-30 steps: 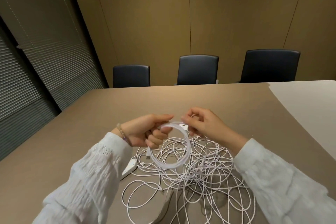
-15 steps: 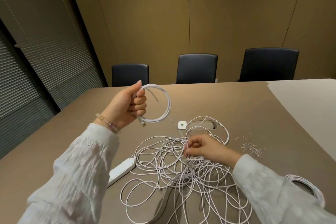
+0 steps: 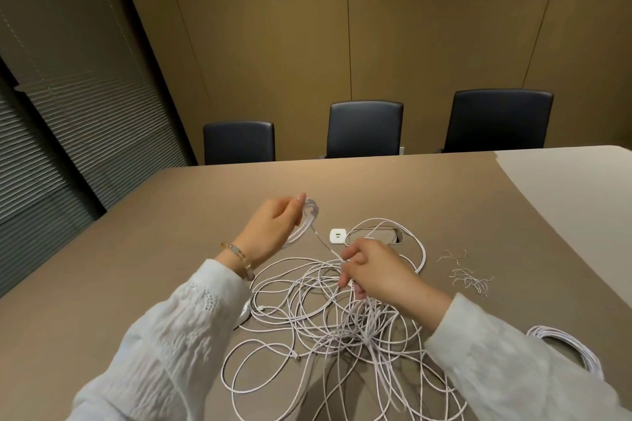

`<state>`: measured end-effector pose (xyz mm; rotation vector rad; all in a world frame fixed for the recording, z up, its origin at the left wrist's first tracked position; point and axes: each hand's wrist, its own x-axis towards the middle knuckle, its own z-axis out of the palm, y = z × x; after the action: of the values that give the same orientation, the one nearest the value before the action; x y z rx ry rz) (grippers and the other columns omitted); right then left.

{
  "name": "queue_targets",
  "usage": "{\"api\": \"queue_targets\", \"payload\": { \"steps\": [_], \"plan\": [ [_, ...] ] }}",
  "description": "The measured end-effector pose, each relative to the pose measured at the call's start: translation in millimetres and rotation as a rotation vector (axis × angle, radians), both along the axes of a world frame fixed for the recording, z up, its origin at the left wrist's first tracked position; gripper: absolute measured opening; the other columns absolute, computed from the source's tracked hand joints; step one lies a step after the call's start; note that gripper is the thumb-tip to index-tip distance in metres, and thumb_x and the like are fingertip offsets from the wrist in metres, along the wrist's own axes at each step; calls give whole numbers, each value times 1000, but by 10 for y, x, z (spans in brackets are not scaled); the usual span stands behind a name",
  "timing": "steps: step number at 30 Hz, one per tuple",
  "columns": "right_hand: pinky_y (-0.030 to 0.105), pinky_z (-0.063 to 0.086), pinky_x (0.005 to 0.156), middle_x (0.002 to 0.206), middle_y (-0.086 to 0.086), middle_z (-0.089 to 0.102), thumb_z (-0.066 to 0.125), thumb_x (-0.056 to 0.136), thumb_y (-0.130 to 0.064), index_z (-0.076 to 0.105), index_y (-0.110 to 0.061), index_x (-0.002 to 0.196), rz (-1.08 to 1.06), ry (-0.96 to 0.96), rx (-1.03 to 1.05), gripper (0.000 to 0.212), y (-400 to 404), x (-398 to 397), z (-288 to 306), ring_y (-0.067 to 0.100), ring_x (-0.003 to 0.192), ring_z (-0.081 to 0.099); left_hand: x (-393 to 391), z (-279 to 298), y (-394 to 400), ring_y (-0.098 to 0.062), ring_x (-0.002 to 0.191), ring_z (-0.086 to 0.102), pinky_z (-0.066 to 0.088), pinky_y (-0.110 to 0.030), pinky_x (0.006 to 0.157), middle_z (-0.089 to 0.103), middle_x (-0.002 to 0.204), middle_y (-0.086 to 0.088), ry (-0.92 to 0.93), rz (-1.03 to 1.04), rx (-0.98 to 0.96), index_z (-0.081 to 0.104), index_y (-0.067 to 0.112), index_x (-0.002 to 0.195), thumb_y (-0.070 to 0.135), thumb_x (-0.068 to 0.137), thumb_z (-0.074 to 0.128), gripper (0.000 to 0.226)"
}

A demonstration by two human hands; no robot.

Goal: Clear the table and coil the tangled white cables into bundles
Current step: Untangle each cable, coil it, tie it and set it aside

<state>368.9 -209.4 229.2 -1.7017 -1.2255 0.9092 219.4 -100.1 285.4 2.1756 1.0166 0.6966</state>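
My left hand [image 3: 273, 229] is closed around a small coil [image 3: 307, 219], blurred, held just above the desk [image 3: 444, 202]. A strand runs from it down to my right hand [image 3: 376, 270], whose fingers pinch strands at the top of the tangle [image 3: 325, 325]. The tangle spreads toward 6 o'clock. A white charger [image 3: 337, 236] sits at 12 o'clock of my right hand. A finished bundle [image 3: 567, 345] lies at 4 o'clock.

Head view, single: worn camera, wide-angle, facing forward and down across tabletop [image 3: 427, 195]; sleeves nearest, chairs [image 3: 364, 128] and wall beyond.
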Motion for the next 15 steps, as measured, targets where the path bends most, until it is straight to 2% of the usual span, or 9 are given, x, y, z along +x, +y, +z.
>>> {"api": "queue_targets", "payload": {
  "steps": [2, 3, 6, 9, 12, 14, 15],
  "plan": [
    [19, 40, 46, 79, 4, 74, 53, 88, -4, 60, -15, 92, -88, -5, 48, 14, 44, 78, 25, 7, 42, 48, -3, 5, 3, -9, 45, 31, 27, -26, 48, 40, 50, 8, -14, -38, -104, 48, 15, 63, 39, 103, 39, 47],
    [19, 40, 46, 79, 5, 74, 57, 87, -4, 62, -16, 92, -136, 54, 88, 14, 55, 130, 42, 6, 42, 48, -16, 10, 12, -10, 45, 29, 24, -25, 47, 38, 50, 7, -33, -50, -181, 48, 14, 65, 39, 102, 40, 46],
    [23, 47, 55, 89, 13, 73, 68, 83, -1, 62, -13, 95, -186, 295, 176, 18, 59, 318, 72, 11, 50, 52, -100, 41, 42, -10, 45, 26, 21, -23, 45, 34, 54, 3, -116, -30, -353, 47, 13, 69, 38, 102, 42, 42],
    [22, 52, 56, 89, 14, 72, 65, 85, 3, 61, -12, 92, -163, 392, 193, 17, 42, 484, 54, 16, 53, 54, -217, 103, 113, -10, 44, 27, 22, -22, 44, 35, 53, 4, -222, 40, -397, 46, 15, 67, 37, 102, 43, 42],
    [28, 53, 66, 83, 13, 73, 65, 84, 2, 65, -10, 91, -140, 271, 168, 14, 62, 652, -67, 21, 62, 58, -350, 208, 196, -10, 44, 26, 24, -19, 41, 33, 52, 5, -344, 96, -370, 44, 15, 64, 36, 102, 43, 43],
    [36, 51, 74, 77, 10, 73, 71, 79, -5, 69, -17, 81, -98, 82, 132, 12, 77, 731, -169, 22, 68, 62, -419, 304, 208, -9, 44, 26, 27, -19, 41, 34, 51, 6, -398, 87, -347, 43, 16, 63, 35, 102, 43, 44],
    [36, 50, 74, 72, 4, 72, 73, 76, -8, 69, -20, 75, -69, -30, 116, 13, 91, 760, -222, 19, 68, 63, -433, 354, 195, -9, 44, 27, 27, -19, 42, 34, 51, 5, -416, 67, -343, 43, 16, 62, 35, 102, 43, 44]
  ]
}}
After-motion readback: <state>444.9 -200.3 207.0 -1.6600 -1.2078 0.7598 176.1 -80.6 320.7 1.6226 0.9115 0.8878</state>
